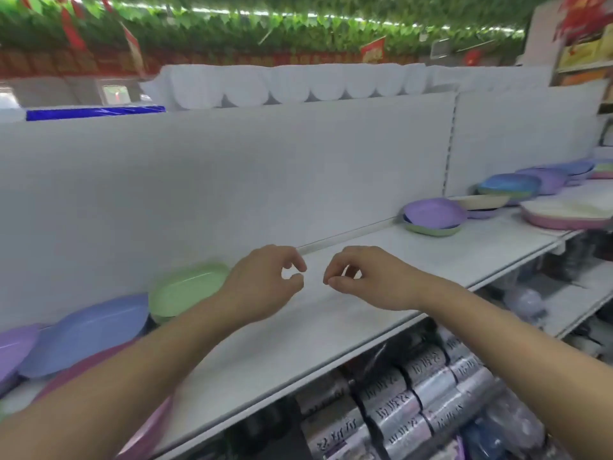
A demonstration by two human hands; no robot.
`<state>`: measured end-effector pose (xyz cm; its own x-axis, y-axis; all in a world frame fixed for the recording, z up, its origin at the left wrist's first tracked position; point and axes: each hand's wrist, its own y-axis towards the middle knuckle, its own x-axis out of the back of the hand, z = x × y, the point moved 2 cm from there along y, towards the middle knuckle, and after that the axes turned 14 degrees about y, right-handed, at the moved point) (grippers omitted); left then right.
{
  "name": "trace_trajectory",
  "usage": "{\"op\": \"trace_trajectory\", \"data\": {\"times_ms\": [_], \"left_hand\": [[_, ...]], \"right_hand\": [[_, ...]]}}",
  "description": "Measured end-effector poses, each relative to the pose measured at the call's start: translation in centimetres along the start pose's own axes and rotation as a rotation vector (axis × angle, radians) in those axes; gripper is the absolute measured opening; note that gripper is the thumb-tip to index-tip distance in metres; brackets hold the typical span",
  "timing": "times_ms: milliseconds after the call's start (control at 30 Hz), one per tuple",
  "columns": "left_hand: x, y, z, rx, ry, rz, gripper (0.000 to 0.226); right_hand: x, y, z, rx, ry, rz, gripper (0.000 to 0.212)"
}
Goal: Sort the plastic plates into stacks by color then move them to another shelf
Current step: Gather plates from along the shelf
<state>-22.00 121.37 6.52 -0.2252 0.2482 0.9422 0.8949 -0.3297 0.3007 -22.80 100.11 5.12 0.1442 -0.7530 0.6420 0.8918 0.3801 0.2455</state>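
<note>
Both my hands hover over a bare stretch of the white shelf, holding nothing. My left hand and my right hand are close together, fingers loosely curled and apart. Left of my left hand lie a green plate stack, a blue plate, a purple plate and a pink plate partly hidden by my forearm. Further right on the shelf a purple plate sits on a green one. Beyond it are mixed blue and purple plates and a pink-rimmed stack.
A white back panel rises behind the shelf. White bowls line the top. Below the shelf, silver wrapped rolls fill the lower level. A lower shelf edge runs at the right.
</note>
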Motion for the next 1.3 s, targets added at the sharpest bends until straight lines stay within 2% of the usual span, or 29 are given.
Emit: {"op": "trace_trajectory", "data": {"times_ms": [133, 333, 433, 567, 800, 967, 1133, 1233, 1300], "left_hand": [[-2.1, 3.1, -7.8, -0.148, -0.049, -0.001, 0.010], [-5.4, 6.5, -23.5, -0.376, -0.168, -0.017, 0.013], [-7.5, 8.3, -30.5, -0.403, -0.192, -0.031, 0.014], [-10.1, 10.9, -37.0, -0.347, -0.241, -0.015, 0.015], [-13.0, 15.4, -40.7, -0.210, -0.199, 0.012, 0.016], [-15.2, 19.8, -42.0, -0.148, -0.149, -0.001, 0.016], [-17.6, 25.1, -44.3, -0.214, -0.091, -0.029, 0.025], [-18.8, 28.4, -46.3, -0.328, 0.124, -0.027, 0.038], [-19.8, 30.1, -47.3, -0.384, 0.246, -0.009, 0.034]], "right_hand": [[6.0, -6.5, -3.2, -0.097, -0.042, -0.123, 0.010], [16.7, -17.0, -8.4, -0.172, -0.087, -0.286, 0.007], [22.0, -21.2, -11.8, -0.162, -0.124, -0.313, 0.007], [28.2, -24.9, -15.8, -0.144, -0.155, -0.290, 0.008], [34.9, -25.6, -22.7, -0.125, -0.153, -0.259, 0.006], [37.8, -23.3, -27.3, -0.121, -0.122, -0.310, 0.008], [41.8, -18.8, -30.8, -0.098, -0.130, -0.358, 0.010], [44.6, -15.5, -32.6, -0.077, -0.107, -0.374, 0.011], [46.3, -13.2, -33.7, -0.060, -0.099, -0.355, 0.011]]}}
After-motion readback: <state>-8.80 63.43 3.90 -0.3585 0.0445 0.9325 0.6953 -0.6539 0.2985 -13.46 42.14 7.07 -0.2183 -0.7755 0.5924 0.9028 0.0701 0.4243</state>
